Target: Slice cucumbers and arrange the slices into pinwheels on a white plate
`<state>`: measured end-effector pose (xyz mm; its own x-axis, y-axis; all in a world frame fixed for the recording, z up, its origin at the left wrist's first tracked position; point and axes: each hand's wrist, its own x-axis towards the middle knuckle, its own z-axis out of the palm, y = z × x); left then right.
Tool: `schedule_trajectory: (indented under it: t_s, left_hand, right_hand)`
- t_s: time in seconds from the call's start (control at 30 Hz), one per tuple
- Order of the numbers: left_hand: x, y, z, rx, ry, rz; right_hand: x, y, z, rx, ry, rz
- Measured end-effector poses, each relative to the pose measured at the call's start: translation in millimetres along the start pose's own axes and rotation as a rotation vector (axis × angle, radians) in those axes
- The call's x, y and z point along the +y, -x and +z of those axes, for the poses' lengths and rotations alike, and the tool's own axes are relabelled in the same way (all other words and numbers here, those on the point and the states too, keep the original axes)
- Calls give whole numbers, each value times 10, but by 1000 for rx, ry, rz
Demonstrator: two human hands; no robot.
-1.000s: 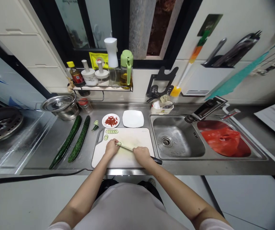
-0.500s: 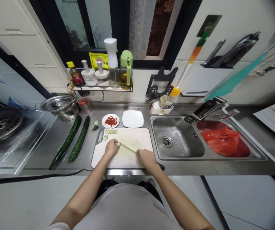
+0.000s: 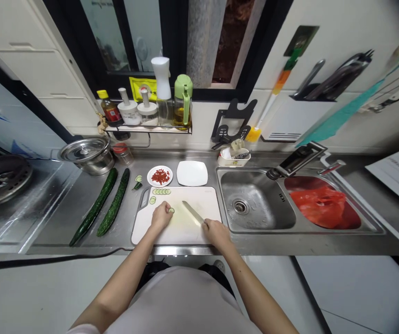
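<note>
My left hand (image 3: 160, 216) rests on the white cutting board (image 3: 199, 200), fingers curled over a short cucumber piece (image 3: 170, 210) whose cut end shows. My right hand (image 3: 216, 232) grips a knife (image 3: 193, 213), its blade lifted off and angled up-left, clear of the cucumber piece. Several cucumber slices (image 3: 161, 191) lie in a row at the board's far left corner.
Two whole cucumbers (image 3: 106, 206) lie left of the board. A small plate of red bits (image 3: 159, 176) and an empty white plate (image 3: 192, 173) stand behind it. A steel sink (image 3: 255, 206) is on the right with a red basin (image 3: 321, 206). A lidded pot (image 3: 87, 154) sits far left.
The knife blade was on the cucumber piece by my left hand; my right hand has drawn it back to the right and lifted it away. My left hand stayed put.
</note>
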<state>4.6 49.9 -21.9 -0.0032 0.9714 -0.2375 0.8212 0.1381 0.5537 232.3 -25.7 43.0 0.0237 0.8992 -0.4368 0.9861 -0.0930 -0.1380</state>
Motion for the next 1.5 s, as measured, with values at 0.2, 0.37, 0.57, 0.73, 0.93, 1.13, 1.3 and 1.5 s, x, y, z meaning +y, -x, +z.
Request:
schedule_trajectory:
  t_s: [0.2, 0.37, 0.57, 0.73, 0.93, 1.13, 1.3, 1.5]
  left_hand:
    - [-56, 55, -7, 23, 71, -34]
    - [-236, 33, -104, 101, 90, -105]
    - [-493, -113, -346, 245, 96, -271]
    - [-526, -188, -403, 266, 92, -317]
    - [-555, -241, -364, 240, 44, -305]
    - [-580, -254, -361, 227, -17, -300]
    - [-586, -242, -357, 252, -47, -272]
    - [-567, -249, -342, 308, -52, -235]
  right_hand:
    - [-27, -10, 35, -22, -24, -11]
    - [-18, -27, 43, -27, -14, -2]
    - [-4, -67, 90, -21, 7, -10]
    - [-15, -70, 109, -14, 4, 2]
    - [-22, -53, 128, 10, 7, -5]
    - [-29, -44, 116, -2, 2, 3]
    - [-39, -37, 94, -16, -1, 10]
    - [-30, -58, 119, -24, -4, 5]
